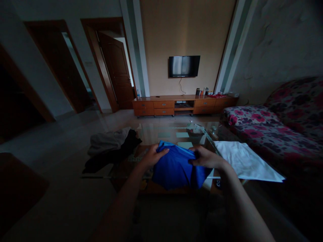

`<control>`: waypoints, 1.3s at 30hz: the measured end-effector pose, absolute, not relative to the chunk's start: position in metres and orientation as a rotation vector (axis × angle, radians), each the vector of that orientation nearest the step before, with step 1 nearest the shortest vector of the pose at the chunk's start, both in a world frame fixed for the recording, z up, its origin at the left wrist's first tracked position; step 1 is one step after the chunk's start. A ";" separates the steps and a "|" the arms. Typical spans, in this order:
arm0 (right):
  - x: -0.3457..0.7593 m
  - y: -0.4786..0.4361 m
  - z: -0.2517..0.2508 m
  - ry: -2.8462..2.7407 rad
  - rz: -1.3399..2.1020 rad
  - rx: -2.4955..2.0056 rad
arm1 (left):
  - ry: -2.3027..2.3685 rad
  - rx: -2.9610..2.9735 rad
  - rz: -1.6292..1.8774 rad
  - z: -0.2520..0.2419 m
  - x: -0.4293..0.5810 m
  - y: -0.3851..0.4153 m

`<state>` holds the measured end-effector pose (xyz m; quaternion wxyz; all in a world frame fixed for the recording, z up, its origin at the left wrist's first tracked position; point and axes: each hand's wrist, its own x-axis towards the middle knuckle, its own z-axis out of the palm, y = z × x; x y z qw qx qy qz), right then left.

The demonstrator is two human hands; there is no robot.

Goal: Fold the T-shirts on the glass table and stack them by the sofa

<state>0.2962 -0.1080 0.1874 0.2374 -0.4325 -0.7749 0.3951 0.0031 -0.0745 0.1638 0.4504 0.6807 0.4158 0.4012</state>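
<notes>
Rumpled grey cloth [107, 138] and limp black cloth [114, 155] by glass table's [149, 136] left edge. Left hand [153, 156] pinches smooth, creased blue garment [171, 169] above near edge, lighter band [165, 144] facing away, long axis left-right; right hand [205, 157] grips its other end. Flat, angular white cloth [244, 159] at right edge.

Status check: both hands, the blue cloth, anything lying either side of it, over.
Left hand and right hand gripping blue cloth by its upper edge. Cloth hanging, creased. Off to the sides: white cloth right, black garment left.
</notes>
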 end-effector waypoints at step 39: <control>0.296 -0.067 0.191 -1.875 0.107 -1.231 | 1.341 2.370 1.383 0.173 -0.015 -0.052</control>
